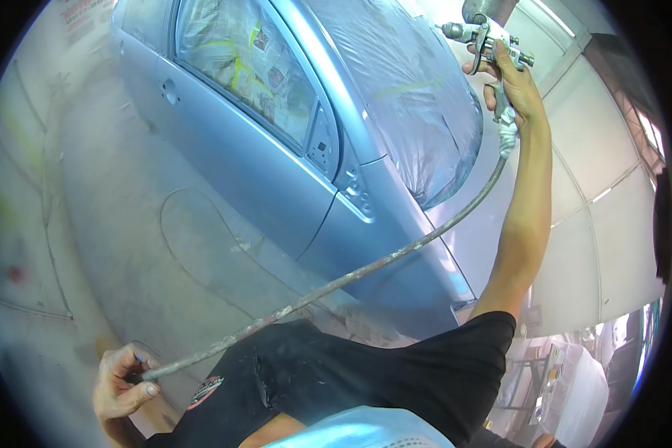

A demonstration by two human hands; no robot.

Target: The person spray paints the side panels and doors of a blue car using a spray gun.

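My right hand [511,82] is raised at the upper right, wrapped round a silver spray gun [485,41] with a cup on top, above the roof side of a light blue car [254,194]. A grey hose [343,282] runs from the gun's wrapped handle diagonally down to my left hand [127,381] at the lower left, whose fingers are curled round it. The car's windscreen is covered with plastic sheeting [403,97], and its side window [239,75] shows plastic and yellow tape inside.
Pale panelled walls [605,224] stand to the right, and a marked wall [22,187] to the left. The hose loops on the dusty floor [112,239] beside the car. Wrapped items and a metal stand [545,381] are at the lower right.
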